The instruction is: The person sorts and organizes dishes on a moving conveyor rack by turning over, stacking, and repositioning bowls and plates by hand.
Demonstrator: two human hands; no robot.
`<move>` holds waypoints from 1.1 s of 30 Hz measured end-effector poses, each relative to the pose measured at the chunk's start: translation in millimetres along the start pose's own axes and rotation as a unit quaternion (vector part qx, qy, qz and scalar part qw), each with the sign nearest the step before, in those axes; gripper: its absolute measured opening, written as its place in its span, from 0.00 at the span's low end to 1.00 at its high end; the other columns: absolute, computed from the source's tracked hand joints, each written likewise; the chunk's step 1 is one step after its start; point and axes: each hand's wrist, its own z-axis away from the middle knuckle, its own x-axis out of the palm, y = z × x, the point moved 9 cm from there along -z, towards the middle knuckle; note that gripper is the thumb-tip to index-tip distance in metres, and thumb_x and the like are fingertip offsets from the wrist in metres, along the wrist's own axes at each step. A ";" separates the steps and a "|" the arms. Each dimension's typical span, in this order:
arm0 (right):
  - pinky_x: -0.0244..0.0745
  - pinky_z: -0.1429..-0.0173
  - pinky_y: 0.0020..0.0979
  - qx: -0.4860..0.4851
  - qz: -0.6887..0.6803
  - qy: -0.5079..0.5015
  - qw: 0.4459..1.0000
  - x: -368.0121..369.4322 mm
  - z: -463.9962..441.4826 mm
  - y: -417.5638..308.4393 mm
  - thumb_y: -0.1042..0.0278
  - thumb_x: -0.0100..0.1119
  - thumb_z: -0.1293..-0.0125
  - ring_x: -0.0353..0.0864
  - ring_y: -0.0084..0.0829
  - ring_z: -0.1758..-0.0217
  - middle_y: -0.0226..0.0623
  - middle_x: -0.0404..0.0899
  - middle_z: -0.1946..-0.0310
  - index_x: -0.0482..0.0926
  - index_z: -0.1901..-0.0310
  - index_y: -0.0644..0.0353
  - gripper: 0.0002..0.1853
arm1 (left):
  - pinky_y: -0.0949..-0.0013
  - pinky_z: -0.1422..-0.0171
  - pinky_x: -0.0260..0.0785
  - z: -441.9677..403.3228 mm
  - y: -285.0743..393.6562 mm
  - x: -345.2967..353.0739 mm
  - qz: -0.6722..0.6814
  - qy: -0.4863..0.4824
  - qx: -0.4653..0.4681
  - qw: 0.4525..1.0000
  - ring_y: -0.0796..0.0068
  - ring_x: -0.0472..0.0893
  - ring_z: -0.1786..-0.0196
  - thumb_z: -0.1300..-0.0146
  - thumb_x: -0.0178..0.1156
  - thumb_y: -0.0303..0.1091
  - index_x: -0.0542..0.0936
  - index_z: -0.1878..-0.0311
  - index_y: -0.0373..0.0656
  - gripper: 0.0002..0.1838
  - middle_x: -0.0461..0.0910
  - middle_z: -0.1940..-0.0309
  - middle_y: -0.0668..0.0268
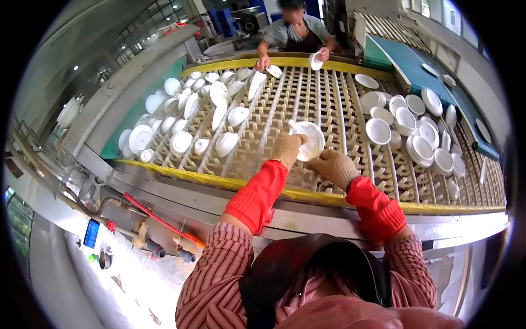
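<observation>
A round white bowl [311,137] is held over the pegged conveyor [274,120], just in front of me. My left hand [287,147], in a tan glove with a red cuff, grips its left edge. On the lower right, my right hand [335,166], gloved the same way, has its fingers closed on the rim. A small white piece sticks out at the bowl's upper left; I cannot tell if it belongs to the bowl. The fingertips are partly hidden behind the bowl.
White dishes [181,143] stand among the pegs on the left, and a pile of bowls [378,131] lies on the right. Across the conveyor, a person [298,33] holds a white dish [316,61]. A green belt [408,63] carries dishes. A yellow edge [219,181] runs before me.
</observation>
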 end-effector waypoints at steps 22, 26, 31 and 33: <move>0.91 0.48 0.53 -0.119 0.309 -0.001 0.944 -17.4 -63.7 9.9 0.45 0.67 0.27 0.97 0.51 0.50 0.50 0.96 0.54 0.94 0.48 0.55 0.22 | 0.48 0.47 0.82 85.7 107.3 45.6 -0.344 0.030 0.266 0.900 0.40 0.90 0.49 0.26 0.69 0.39 0.85 0.38 0.45 0.17 0.91 0.51 0.48; 0.91 0.47 0.54 -0.075 0.289 -0.061 0.952 -15.5 -60.1 4.1 0.39 0.59 0.23 0.96 0.53 0.50 0.52 0.95 0.54 0.94 0.46 0.54 0.27 | 0.47 0.52 0.83 78.7 97.4 35.7 -0.369 0.117 0.221 0.895 0.45 0.92 0.55 0.24 0.69 0.50 0.88 0.42 0.49 0.18 0.93 0.57 0.53; 0.91 0.47 0.51 0.020 0.232 -0.208 0.950 -1.7 -30.1 -16.4 0.28 0.53 0.20 0.98 0.45 0.55 0.47 0.96 0.57 0.91 0.39 0.58 0.37 | 0.47 0.50 0.82 69.0 54.8 9.6 -0.297 0.131 0.171 0.930 0.46 0.91 0.52 0.23 0.66 0.54 0.93 0.47 0.57 0.16 0.93 0.55 0.56; 0.92 0.50 0.50 -0.014 0.266 -0.194 0.944 20.3 -36.4 -10.4 0.28 0.48 0.18 0.98 0.41 0.58 0.46 0.96 0.58 0.91 0.39 0.58 0.38 | 0.49 0.45 0.81 71.9 40.3 5.7 -0.252 0.090 0.096 0.959 0.49 0.90 0.47 0.21 0.62 0.55 0.95 0.50 0.61 0.16 0.93 0.52 0.59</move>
